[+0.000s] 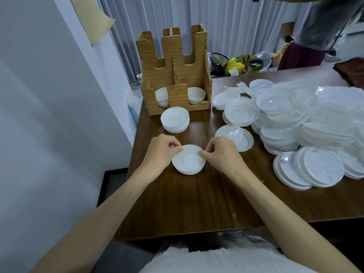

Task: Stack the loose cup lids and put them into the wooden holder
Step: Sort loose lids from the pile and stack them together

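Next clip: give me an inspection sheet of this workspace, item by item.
Surface: dark wood table.
Job's things: small lid stack between the hands; second stack before the holder; lids in its two front slots; big loose pile at right.
Clutter: bags and a bin behind the table.
Grippers: left hand and right hand each pinch the small lid stack's rim.
Cables: a dark cord hangs by the bystander.
Surroundings: white wall left, grey curtain behind.
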